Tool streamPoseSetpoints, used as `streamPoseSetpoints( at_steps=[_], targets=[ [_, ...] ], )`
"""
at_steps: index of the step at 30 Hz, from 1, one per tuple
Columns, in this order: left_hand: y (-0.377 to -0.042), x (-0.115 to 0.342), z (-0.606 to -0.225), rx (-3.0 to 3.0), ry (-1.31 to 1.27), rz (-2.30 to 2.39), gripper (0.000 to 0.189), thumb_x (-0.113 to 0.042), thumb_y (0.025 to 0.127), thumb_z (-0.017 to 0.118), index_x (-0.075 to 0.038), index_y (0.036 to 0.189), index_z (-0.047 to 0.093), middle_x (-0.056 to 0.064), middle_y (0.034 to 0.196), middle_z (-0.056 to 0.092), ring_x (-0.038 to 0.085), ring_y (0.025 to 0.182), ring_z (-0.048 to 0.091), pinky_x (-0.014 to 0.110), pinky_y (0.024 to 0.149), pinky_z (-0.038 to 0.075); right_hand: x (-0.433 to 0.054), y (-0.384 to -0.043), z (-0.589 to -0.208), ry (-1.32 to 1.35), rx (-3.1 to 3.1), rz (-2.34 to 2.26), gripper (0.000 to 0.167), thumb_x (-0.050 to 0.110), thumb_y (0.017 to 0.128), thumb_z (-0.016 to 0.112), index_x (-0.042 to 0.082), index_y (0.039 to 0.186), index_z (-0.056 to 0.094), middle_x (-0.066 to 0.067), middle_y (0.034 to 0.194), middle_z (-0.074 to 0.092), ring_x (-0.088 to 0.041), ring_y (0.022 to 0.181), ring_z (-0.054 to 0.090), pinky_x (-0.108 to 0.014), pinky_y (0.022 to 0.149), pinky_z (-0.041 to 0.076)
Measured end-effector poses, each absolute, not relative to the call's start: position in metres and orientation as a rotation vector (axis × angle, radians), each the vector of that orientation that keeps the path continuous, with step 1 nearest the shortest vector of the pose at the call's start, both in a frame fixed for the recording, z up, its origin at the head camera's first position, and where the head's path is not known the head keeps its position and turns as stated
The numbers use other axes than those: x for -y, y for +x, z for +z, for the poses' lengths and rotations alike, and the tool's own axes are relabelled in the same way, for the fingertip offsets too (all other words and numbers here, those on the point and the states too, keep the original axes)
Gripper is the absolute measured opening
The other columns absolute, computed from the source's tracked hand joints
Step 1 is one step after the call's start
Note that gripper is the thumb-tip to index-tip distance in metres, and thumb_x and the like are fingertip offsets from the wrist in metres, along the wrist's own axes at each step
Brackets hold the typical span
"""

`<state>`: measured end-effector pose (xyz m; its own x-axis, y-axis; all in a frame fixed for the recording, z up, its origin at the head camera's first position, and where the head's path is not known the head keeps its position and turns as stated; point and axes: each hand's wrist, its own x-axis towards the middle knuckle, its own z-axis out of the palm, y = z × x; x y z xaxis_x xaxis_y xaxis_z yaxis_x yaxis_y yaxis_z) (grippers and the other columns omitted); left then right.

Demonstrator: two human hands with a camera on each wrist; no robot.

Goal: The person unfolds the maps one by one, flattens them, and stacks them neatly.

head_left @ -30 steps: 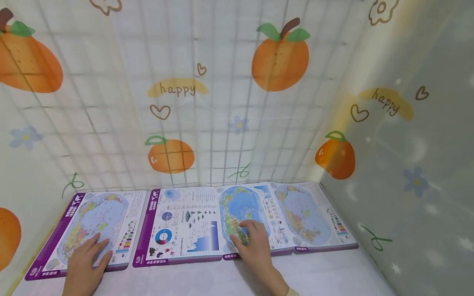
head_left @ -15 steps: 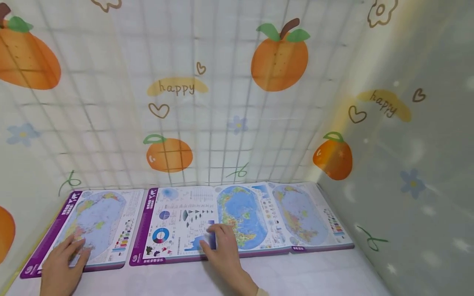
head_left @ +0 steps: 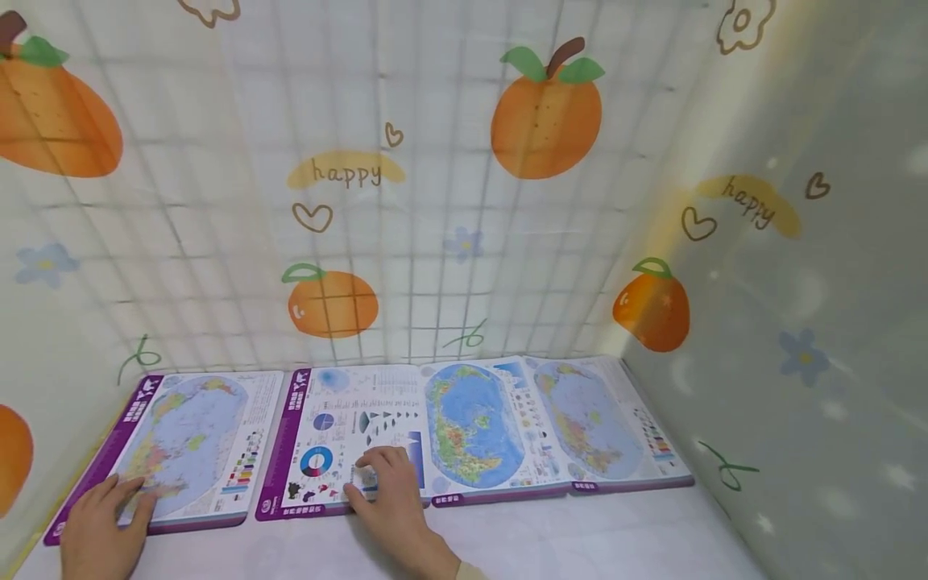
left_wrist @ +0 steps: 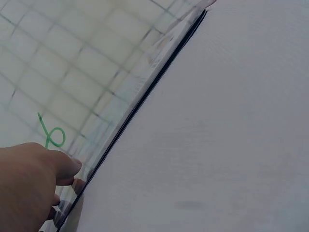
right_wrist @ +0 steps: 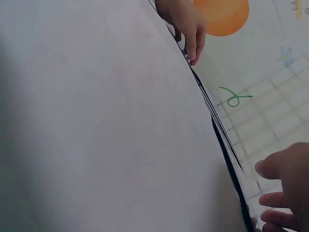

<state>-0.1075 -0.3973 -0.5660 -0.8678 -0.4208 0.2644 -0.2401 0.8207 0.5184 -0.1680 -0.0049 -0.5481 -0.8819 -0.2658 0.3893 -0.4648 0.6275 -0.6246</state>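
My left hand point(head_left: 105, 528) rests with fingers spread on the front left corner of a purple-edged world map point(head_left: 196, 435) at the left end of the row. In the left wrist view its thumb and fingertips point(left_wrist: 71, 166) lie along the thin edge. My right hand point(head_left: 395, 499) is over the front of a purple-edged chart sheet point(head_left: 341, 411) in the middle, its fingers loosely bent and holding nothing. Part of the chart's blue graph is hidden under it. In the right wrist view its thumb and fingers point(right_wrist: 270, 166) are spread apart.
Right of the chart lie a relief world map point(head_left: 478, 419) and a paler world map point(head_left: 594, 419), closely lined up. All lie on a white tabletop point(head_left: 580, 540). Behind stands a wire grid point(head_left: 435, 201) covered by a printed curtain; another curtain point(head_left: 819, 435) closes the right side.
Both hands have moved left. The right hand has gone from the relief map to the chart, and the left hand has slid toward the left map's front corner. The sheets lie as before.
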Motion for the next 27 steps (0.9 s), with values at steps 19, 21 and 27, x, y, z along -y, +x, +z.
streamPoseSetpoints(
  at_steps=[19, 21, 27],
  targets=[
    [-0.103, 0.411, -0.561, 2.674, 0.989, -0.643, 0.051, -0.023, 0.101, 0.06, 0.01, 0.14, 0.052, 0.041, 0.149, 0.035, 0.06, 0.143, 0.026, 0.071, 0.123, 0.022, 0.072, -0.163, -0.557, 0.744, 2.645, 0.901, 0.039, 0.04, 0.087, 0.084, 0.017, 0.118, 0.074, 0.005, 0.127, 0.066, -0.012, 0.12, 0.052, -0.031, 0.099, 0.049],
    [-0.101, 0.411, -0.559, 2.693, 1.071, -0.643, 0.053, -0.024, 0.103, 0.057, 0.009, 0.143, 0.048, 0.041, 0.15, 0.032, 0.059, 0.145, 0.023, 0.069, 0.126, 0.02, 0.08, -0.161, -0.557, 0.756, 2.686, 0.86, 0.045, 0.044, 0.088, 0.083, 0.018, 0.124, 0.073, 0.005, 0.133, 0.064, -0.013, 0.125, 0.05, -0.033, 0.104, 0.048],
    [-0.099, 0.413, -0.555, 2.717, 1.163, -0.652, 0.056, -0.025, 0.103, 0.056, 0.01, 0.146, 0.045, 0.038, 0.15, 0.032, 0.057, 0.143, 0.023, 0.068, 0.125, 0.022, 0.1, -0.155, -0.553, 0.832, 2.85, 0.678, 0.073, 0.065, 0.092, 0.071, 0.024, 0.15, 0.055, 0.002, 0.16, 0.045, -0.019, 0.147, 0.037, -0.044, 0.122, 0.037]
  ],
)
